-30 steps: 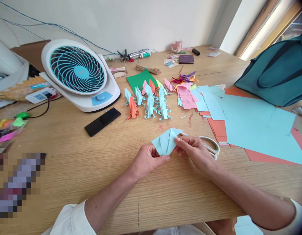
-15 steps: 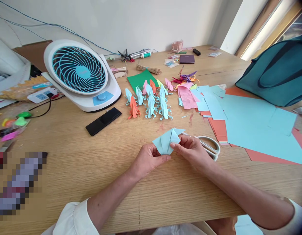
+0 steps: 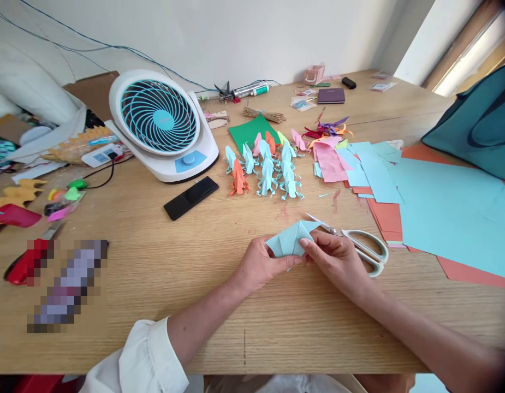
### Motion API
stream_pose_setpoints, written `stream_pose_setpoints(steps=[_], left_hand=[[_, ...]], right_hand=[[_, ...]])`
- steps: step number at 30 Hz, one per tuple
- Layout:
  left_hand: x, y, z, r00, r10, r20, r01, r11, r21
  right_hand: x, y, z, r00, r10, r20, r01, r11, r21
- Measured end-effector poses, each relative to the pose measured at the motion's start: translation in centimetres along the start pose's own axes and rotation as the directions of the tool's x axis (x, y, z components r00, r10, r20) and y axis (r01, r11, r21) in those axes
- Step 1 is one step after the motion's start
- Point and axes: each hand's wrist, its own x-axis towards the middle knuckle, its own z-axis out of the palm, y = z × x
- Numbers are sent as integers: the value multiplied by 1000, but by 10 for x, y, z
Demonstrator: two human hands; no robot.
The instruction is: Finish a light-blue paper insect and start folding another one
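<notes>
Between my two hands is a folded piece of light blue paper [image 3: 291, 239], held just over the table. My left hand [image 3: 261, 265] pinches its left and lower edge, thumb in front. On the right side, my right hand [image 3: 336, 261] grips it with the thumb pressed on the front face; its other fingers are partly hidden behind the paper. White-handled scissors [image 3: 369, 245] lie beside my right hand, blades pointing up and left. Beyond my hands stand several small folded paper figures [image 3: 266, 174], mostly light blue, with a few orange, pink and yellow-green ones.
A white fan [image 3: 160, 120] and a black phone [image 3: 190, 197] are left of the figures. Stacked blue and orange sheets [image 3: 452, 202] cover the right side, near a teal bag [image 3: 477, 125]. Green paper [image 3: 252, 131] lies behind the figures. A red-handled tool [image 3: 25, 262] sits far left.
The view has turned left, so the table contents appear further right. The light blue paper has tilted and looks flatter along its lower edge; both hands keep hold of it. More of the scissors shows.
</notes>
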Motion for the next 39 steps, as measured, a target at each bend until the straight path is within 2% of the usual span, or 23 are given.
stream_pose_setpoints(steps=[2,8,12,15,20,25,30,36,39], left_hand=[[0,-3,0,1000,8,-31,-7,999,41],[0,-4,-1,1000,-23,-19,25,996,81],[-1,2,1,998,-23,-65,26,999,44],[1,6,6,997,-9,-83,9,1000,-3],[5,7,14,997,-28,-69,28,1000,0],[10,1,11,999,-43,-21,43,999,2],[14,-7,7,999,24,-49,-25,1000,-15],[15,-6,6,999,-32,-33,32,999,6],[14,-4,7,1000,3,-10,-3,1000,-8]], right_hand=[[-1,-1,2,1000,-7,-6,7,1000,-9],[2,-7,-1,999,33,-26,-33,999,20],[4,-4,-2,997,71,22,-72,994,85],[6,1,-3,998,52,36,-56,991,118],[6,0,-8,998,62,-27,-58,992,112],[8,0,-11,991,92,-94,-79,988,132],[11,6,-9,999,39,3,-39,993,109],[10,3,-9,998,57,-18,-55,995,87],[9,0,-11,997,81,-7,-80,991,110]])
